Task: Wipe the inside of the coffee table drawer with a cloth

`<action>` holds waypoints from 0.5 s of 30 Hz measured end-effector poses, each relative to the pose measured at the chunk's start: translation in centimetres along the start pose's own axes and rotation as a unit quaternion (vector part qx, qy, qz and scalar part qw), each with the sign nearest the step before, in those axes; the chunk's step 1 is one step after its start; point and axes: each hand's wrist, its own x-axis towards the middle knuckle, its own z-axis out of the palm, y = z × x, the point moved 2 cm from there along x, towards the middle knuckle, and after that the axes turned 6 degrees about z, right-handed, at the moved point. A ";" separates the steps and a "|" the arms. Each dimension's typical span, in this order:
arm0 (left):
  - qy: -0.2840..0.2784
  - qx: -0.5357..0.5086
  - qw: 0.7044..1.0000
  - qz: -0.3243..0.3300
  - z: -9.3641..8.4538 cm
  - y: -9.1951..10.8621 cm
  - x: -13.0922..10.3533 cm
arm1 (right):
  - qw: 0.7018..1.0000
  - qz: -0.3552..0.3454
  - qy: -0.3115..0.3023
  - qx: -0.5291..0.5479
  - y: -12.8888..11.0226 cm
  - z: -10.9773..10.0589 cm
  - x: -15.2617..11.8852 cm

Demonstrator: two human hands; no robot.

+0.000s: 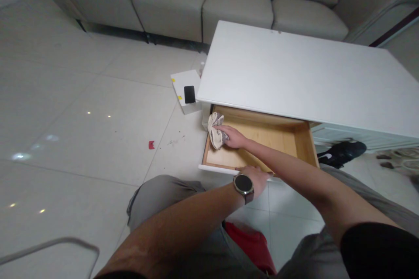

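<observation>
A wooden drawer (303, 144) with a white front is pulled out of the white table (294, 74). My left hand (257, 178), with a watch (243, 183) on its wrist, grips the drawer's front edge, its fingers hooked over the top. Inside the drawer, at its left end, my right hand (235, 137) is closed around a cream and grey cloth (214, 136). The bunched cloth rests against the left side wall, partly covering it. My right forearm crosses over the drawer's front right part.
A white box (188, 76) with a black phone (189, 94) on it stands left of the table. A small red scrap (151, 144) lies on the tiled floor. Behind the table is a grey sofa (170, 0). A black shoe (343, 153) is right of the drawer.
</observation>
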 end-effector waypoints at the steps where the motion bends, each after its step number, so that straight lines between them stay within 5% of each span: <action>1: -0.008 0.002 1.000 -0.001 -0.2 0.0 0.0 | 0.998 -0.001 -0.038 -0.045 0.3 -0.1 -1.3; 4: -0.010 0.003 1.000 -0.017 -0.4 -0.1 0.0 | 0.976 0.085 -0.094 -0.177 2.3 -1.5 -4.3; 8: 0.010 0.017 1.000 -0.001 -0.5 0.0 -0.3 | 0.948 0.218 -0.066 -0.221 4.6 -3.0 -5.3; 15: 0.044 0.078 0.996 -0.019 1.6 0.1 0.5 | 0.952 0.257 -0.057 -0.158 0.8 0.3 0.7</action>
